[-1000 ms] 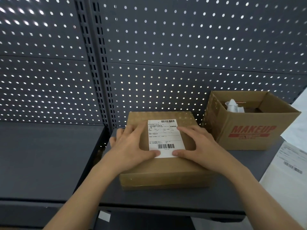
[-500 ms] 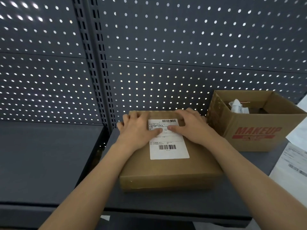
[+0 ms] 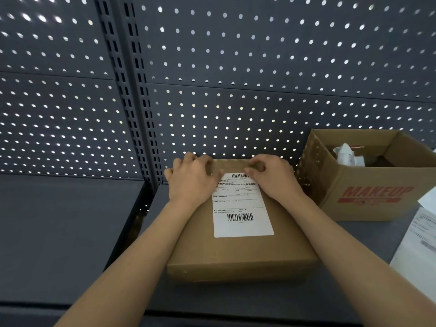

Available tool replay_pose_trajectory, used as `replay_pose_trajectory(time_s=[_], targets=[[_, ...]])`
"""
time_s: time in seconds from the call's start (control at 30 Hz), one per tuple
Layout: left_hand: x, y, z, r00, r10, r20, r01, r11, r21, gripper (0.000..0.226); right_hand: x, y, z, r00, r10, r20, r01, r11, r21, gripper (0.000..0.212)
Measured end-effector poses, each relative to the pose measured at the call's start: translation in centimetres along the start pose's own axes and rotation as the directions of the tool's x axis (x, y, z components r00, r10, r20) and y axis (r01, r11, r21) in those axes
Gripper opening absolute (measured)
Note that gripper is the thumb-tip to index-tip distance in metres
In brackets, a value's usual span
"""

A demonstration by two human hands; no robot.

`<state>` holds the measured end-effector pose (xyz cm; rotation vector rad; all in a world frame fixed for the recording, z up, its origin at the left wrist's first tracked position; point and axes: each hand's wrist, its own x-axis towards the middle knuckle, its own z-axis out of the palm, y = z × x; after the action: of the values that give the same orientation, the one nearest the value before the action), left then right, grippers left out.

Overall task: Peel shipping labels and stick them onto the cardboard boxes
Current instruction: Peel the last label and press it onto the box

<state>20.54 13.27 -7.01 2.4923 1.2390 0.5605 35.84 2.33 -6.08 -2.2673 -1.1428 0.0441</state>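
Note:
A closed cardboard box lies flat on the dark shelf in front of me. A white shipping label with two barcodes is stuck on its top face. Both my hands are at the box's far edge. My left hand has its fingers curled over the far left edge and its thumb tip at the label's top left corner. My right hand has its fingers curled at the far edge, with its thumb by the label's top right corner.
An open cardboard box printed MAKEUP stands to the right with crumpled white paper inside. White label sheets lie at the right edge. The dark shelf runs left, and a perforated back panel rises behind it.
Both hands slid up the label from its lower edge to its top edge. Their fingers went from flat to curled at the box's far edge. The camera also moved closer.

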Motion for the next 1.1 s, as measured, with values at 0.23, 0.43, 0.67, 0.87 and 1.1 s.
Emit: replay_pose_trajectory(time_s=[0.23, 0.43, 0.67, 0.87, 1.1], targets=[[0.2, -0.3, -0.3, 1.000, -0.012, 0.027, 0.016, 0.990, -0.139, 0.029, -0.1, 0.7, -0.3, 0.994, -0.013, -0.105, 0.022, 0.996, 0.088, 0.006], [-0.7, -0.6, -0.8, 0.994, 0.105, -0.012, -0.106, 0.989, -0.100, 0.036, -1.3, 0.6, -0.8, 0.976, -0.192, -0.104, 0.196, 0.980, 0.027, 0.016], [-3.9, 0.1, 0.7, 0.941, 0.230, 0.246, -0.278, 0.943, 0.181, 0.062, -4.4, -0.8, 0.8, 0.894, -0.326, 0.309, 0.415, 0.861, -0.293, 0.053], [-4.0, 0.0, 0.4, 0.916, 0.191, 0.352, -0.283, 0.930, 0.233, 0.063, -4.1, -0.2, 1.4, 0.874, -0.250, 0.416, 0.418, 0.822, -0.386, 0.058], [-4.5, -0.1, -1.0, 0.901, 0.223, 0.371, -0.294, 0.944, 0.148, 0.065, -4.7, -0.8, -0.1, 0.895, -0.245, 0.373, 0.353, 0.900, -0.256, 0.056]])
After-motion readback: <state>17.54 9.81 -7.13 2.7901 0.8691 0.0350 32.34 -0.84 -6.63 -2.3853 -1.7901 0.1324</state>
